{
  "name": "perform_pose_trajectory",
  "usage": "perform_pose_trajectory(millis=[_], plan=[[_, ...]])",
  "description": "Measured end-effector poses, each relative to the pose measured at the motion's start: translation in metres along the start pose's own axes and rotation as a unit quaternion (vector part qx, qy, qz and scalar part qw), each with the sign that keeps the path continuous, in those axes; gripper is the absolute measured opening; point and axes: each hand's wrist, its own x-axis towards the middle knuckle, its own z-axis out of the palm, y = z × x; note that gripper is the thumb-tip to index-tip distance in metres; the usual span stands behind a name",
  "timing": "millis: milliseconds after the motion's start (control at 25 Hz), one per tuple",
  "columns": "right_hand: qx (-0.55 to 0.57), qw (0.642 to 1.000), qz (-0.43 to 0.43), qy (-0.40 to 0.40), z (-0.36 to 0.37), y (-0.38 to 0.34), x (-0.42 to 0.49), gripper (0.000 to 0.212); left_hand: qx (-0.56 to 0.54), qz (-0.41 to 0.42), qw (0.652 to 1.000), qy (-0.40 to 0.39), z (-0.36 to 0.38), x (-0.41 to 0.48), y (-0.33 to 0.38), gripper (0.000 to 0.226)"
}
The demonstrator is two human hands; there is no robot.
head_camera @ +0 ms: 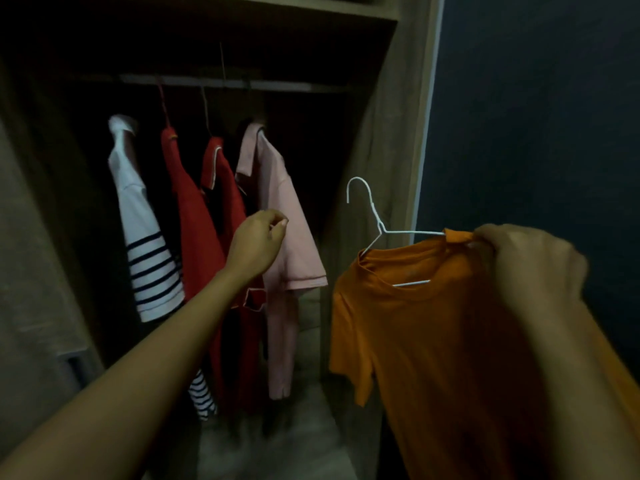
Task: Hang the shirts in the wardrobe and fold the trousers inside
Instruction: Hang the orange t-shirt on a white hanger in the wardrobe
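Note:
An orange T-shirt (433,334) hangs on a white wire hanger (375,220) at the right, outside the wardrobe. My right hand (526,265) grips the hanger's shoulder and the shirt's collar. The hook points up and left, free of the rail (214,81). My left hand (258,242) reaches into the wardrobe with fingers curled, in front of a pink shirt (287,244); it holds nothing that I can see. Also on the rail hang two red shirts (194,237) and a white shirt with navy stripes (145,237).
The wardrobe's wooden side panel (388,150) stands between the hanging shirts and the orange one. A shelf (311,8) runs above the rail. A dark wall (536,116) fills the right. The rail has room right of the pink shirt.

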Motion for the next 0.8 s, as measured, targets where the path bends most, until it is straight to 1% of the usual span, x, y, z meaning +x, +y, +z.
perform_pose_trajectory(millis=[80, 200, 280, 360, 480, 600, 800], plan=[[-0.012, 0.998, -0.015, 0.059, 0.010, -0.016, 0.018, 0.033, 0.023, 0.001, 0.999, 0.026, -0.003, 0.010, -0.001, 0.026], [0.024, 0.989, -0.009, 0.144, 0.023, -0.043, 0.056, 0.025, 0.063, 0.014, 0.995, 0.076, -0.010, 0.030, 0.001, 0.029], [0.047, 0.985, -0.002, 0.166, 0.027, -0.064, 0.083, 0.020, 0.075, 0.030, 0.991, 0.111, -0.015, 0.047, 0.004, 0.027], [0.068, 0.985, -0.006, 0.160, 0.027, -0.087, 0.107, 0.017, 0.079, 0.038, 0.988, 0.124, -0.019, 0.064, 0.007, 0.030], [0.086, 0.980, -0.031, 0.176, 0.022, -0.116, 0.139, 0.018, 0.086, 0.035, 0.990, 0.109, -0.019, 0.085, 0.004, 0.038], [0.099, 0.977, -0.055, 0.178, 0.015, -0.132, 0.167, 0.022, 0.093, 0.020, 0.992, 0.077, -0.018, 0.099, -0.002, 0.045], [0.122, 0.966, -0.078, 0.214, 0.006, -0.155, 0.201, 0.025, 0.136, 0.053, 0.989, 0.021, -0.018, 0.120, -0.011, 0.049]])
